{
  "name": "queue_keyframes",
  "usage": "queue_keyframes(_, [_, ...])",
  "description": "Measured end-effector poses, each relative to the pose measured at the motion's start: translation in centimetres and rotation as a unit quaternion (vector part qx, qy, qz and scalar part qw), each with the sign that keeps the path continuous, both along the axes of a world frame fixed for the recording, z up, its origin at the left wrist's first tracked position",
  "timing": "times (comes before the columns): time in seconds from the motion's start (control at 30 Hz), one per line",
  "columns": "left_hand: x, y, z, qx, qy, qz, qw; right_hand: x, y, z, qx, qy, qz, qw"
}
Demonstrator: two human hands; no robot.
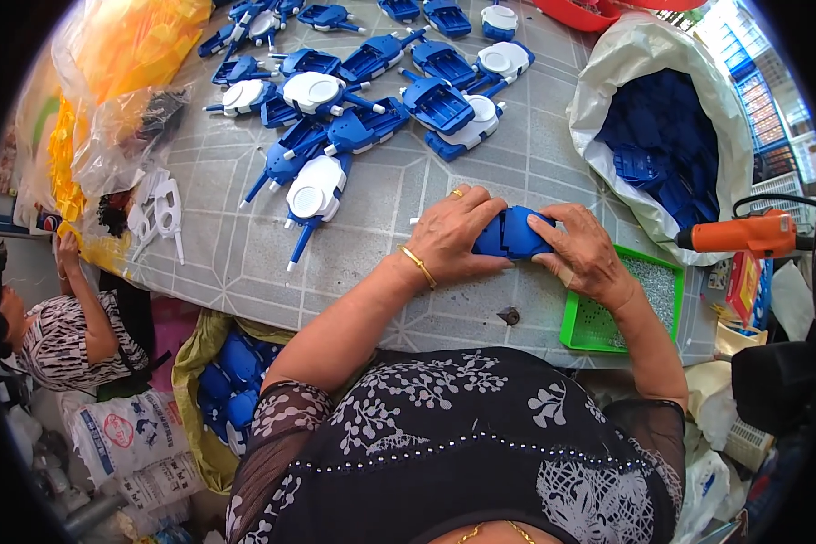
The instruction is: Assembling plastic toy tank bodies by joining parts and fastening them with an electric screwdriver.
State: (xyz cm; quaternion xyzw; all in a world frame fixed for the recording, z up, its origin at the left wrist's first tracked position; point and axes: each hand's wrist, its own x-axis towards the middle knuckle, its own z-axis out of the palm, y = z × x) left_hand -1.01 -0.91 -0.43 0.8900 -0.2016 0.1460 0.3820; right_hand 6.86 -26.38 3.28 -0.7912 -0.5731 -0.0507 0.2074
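Note:
Over the near right part of the table, a blue plastic casing point(517, 230) is held level between my two hands. My left hand point(458, 228) wraps its left end, fingers on the far side and thumb on the near side. From the right, my right hand point(586, 247) grips the other end, its thumb lying across the top. A small pale tip shows left of my left hand; what it belongs to is hidden. Just under my right wrist lies a green tray point(571, 317) of small metal pieces, probably screws.
Several blue-and-white plastic units point(315, 189) spread across the far table. A white sack point(598, 68) of blue parts stands right, beside an orange electric screwdriver point(743, 234). White plastic frames point(165, 213) lie left, near another person's hand point(67, 249). A dark small piece point(510, 315) sits before me.

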Motion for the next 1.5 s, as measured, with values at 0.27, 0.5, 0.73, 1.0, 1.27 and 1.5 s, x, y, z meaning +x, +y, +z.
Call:
queue_keyframes(0.27, [0.1, 0.1, -0.1, -0.020, 0.004, 0.002, 1.000, 0.6, 0.1, 0.2, 0.003, 0.005, 0.020, 1.000])
queue_keyframes(0.5, [0.2, 0.2, -0.1, -0.029, 0.012, 0.008, 0.999, 0.5, 0.0, 0.1, 0.024, 0.007, 0.018, 1.000])
queue_keyframes(0.73, [0.2, 0.2, -0.1, -0.022, 0.022, 0.005, 1.000, 0.8, 0.2, 0.4, 0.014, 0.033, 0.021, 0.999])
queue_keyframes(1.0, [0.1, 0.2, 0.0, -0.026, 0.031, 0.006, 0.999, 0.4, 0.1, 0.6, 0.024, 0.004, 0.023, 0.999])
queue_keyframes(1.27, [0.3, 0.3, 0.0, -0.025, 0.020, -0.021, 0.999, 0.7, 0.3, 0.4, 0.011, 0.043, 0.031, 0.999])
queue_keyframes(1.5, [0.3, 0.7, 0.2, -0.014, 0.002, -0.008, 1.000, -0.1, 1.5, 0.4, -0.030, 0.109, 0.020, 0.993])
